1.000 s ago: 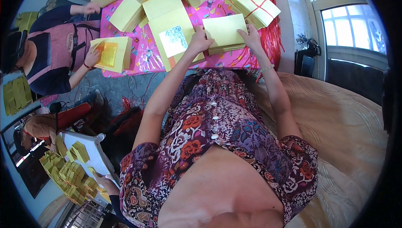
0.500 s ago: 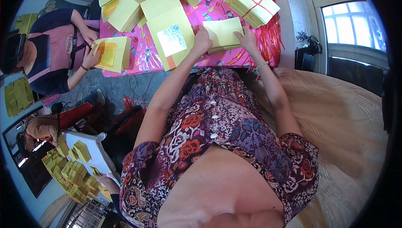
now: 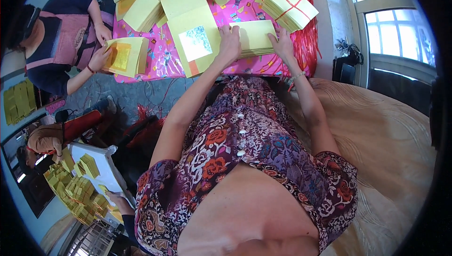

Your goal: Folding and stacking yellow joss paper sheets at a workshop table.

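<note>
Close to the table's front edge lies a stack of pale yellow paper sheets (image 3: 256,38). My left hand (image 3: 230,44) grips its left end, fingers bent along the side. At the opposite end, my right hand (image 3: 283,46) holds the right edge, with the thumb near the top sheet. Just left of my left hand is a larger yellow paper sheet (image 3: 181,16) bearing a white patch with blue-green print. Beyond my right hand sits a yellow paper bundle (image 3: 291,5) tied with red strings.
More yellow paper stacks (image 3: 142,11) cover the far side of the pink patterned table (image 3: 165,63). Red strings (image 3: 308,39) hang over its right edge. At the left, a co-worker (image 3: 61,44) handles yellow sheets with a gold square (image 3: 120,57). A tan cloth-covered surface (image 3: 367,119) is at my right.
The yellow stack now lies flatter, and my left hand has come further over its left end. My right hand stays at the right edge. The view has shifted slightly.
</note>
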Demonstrator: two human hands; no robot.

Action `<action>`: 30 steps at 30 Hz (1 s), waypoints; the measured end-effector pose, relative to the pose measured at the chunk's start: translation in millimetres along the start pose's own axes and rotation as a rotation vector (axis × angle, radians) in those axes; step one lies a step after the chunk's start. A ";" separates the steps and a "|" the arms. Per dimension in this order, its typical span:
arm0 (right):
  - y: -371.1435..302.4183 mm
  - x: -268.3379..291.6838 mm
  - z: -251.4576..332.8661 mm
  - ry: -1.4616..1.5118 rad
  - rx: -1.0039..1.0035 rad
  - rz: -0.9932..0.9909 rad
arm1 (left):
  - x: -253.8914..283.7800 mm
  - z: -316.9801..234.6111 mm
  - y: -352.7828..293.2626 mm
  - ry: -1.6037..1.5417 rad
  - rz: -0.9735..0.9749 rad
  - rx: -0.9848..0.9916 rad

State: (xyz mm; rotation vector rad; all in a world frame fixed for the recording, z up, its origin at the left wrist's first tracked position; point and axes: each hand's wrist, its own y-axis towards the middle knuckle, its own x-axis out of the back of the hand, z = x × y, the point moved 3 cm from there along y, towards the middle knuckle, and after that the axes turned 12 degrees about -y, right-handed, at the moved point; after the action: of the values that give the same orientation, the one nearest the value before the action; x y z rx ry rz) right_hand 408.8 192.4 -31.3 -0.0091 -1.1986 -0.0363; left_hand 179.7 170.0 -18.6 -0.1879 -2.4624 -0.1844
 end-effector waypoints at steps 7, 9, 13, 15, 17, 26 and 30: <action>1.5 48.6 51.1 0.007 0.221 -0.147 | 64.1 -9.7 -29.0 -0.175 -0.056 -0.026; -0.7 51.8 76.7 0.051 0.352 -0.114 | 89.0 2.1 -48.2 -0.155 -0.021 -0.019; -20.3 48.1 133.4 0.080 0.649 0.025 | 119.0 20.3 -85.1 -0.080 0.105 0.079; -31.2 39.8 153.8 0.055 0.763 0.108 | 121.8 22.9 -97.7 -0.007 0.144 0.101; -44.2 24.8 166.9 -0.070 0.894 0.272 | 118.1 28.1 -103.9 0.032 0.152 0.092; -48.6 6.9 179.7 -0.308 1.086 0.362 | 121.1 53.3 -104.1 -0.121 0.161 -0.016; -32.4 13.0 179.5 -0.161 1.056 0.532 | 127.8 64.7 -97.9 -0.542 0.264 0.116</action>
State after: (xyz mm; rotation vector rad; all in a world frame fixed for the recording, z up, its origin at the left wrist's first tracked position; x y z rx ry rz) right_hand 245.3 164.5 45.7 0.6013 -1.2204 1.0765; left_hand 23.7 97.0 2.4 -0.5731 -2.9349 0.1441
